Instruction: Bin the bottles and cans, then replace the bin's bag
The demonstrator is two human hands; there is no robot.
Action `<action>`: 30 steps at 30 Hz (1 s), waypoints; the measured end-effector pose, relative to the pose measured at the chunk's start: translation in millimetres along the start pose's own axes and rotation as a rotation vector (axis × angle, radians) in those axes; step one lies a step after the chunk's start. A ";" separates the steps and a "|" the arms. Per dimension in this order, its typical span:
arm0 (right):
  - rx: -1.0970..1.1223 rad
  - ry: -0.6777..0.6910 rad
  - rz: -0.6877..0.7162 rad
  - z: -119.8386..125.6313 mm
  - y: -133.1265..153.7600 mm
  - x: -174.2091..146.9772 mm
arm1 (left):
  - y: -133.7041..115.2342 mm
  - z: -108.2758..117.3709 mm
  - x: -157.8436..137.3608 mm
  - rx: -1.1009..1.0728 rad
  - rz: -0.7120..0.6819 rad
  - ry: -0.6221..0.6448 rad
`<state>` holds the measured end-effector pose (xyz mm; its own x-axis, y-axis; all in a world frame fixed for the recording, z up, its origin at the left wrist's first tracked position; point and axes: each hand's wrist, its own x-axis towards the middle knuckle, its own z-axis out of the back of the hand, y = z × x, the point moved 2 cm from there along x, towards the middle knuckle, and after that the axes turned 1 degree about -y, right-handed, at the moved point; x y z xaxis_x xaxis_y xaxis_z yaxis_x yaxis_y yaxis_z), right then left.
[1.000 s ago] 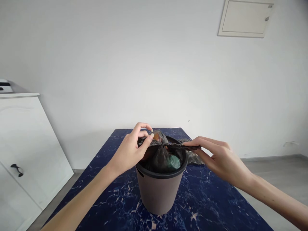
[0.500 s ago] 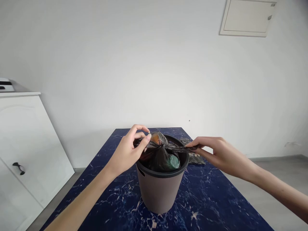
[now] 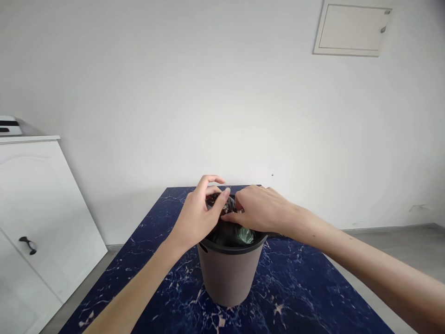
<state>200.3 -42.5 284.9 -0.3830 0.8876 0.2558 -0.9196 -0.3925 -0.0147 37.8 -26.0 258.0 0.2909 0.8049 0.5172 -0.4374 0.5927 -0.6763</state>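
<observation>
A grey trash bin (image 3: 230, 276) with a dark rim stands upright on the table. A thin black trash bag (image 3: 224, 233) sits inside it, with something greenish showing through the plastic. My left hand (image 3: 201, 211) is over the bin's left side, its thumb and curled fingers closed on the bag's gathered top. Close beside it, my right hand (image 3: 259, 208) reaches across the rim, its fingers bent and thumb pointing left at the bag's middle. It appears to grip the plastic there, though the hand hides much of the bag's top and the knot.
The table (image 3: 295, 283) has a dark blue marbled top and meets a white wall (image 3: 222, 102). To the left stands a white cabinet (image 3: 45, 204) with a black handle and a device (image 3: 9, 125) on top. A wall panel (image 3: 352, 28) hangs upper right.
My right hand has moved left from beyond the bin's right edge to the bag's middle, bringing its stretched end inward. My left hand has shifted slightly right and up.
</observation>
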 end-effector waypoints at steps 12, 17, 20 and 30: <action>-0.075 0.203 -0.019 -8.7 10.5 14.2 | 94.9 26.8 -78.8 -0.244 0.301 -0.547; 0.018 0.204 -0.073 -0.5 3.6 16.2 | 138.4 21.5 -143.8 -0.180 0.495 -0.511; 0.084 0.179 -0.095 8.3 1.0 16.8 | 161.5 8.5 -180.7 -0.136 0.621 -0.447; 0.068 0.027 -0.128 64.3 -4.5 21.7 | 176.6 -41.9 -229.1 -0.067 0.550 -0.193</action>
<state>201.7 -37.0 352.7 -0.2658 0.9374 0.2249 -0.9534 -0.2901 0.0824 -70.4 -104.5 -1.9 -0.1265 0.9785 0.1627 -0.4238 0.0950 -0.9008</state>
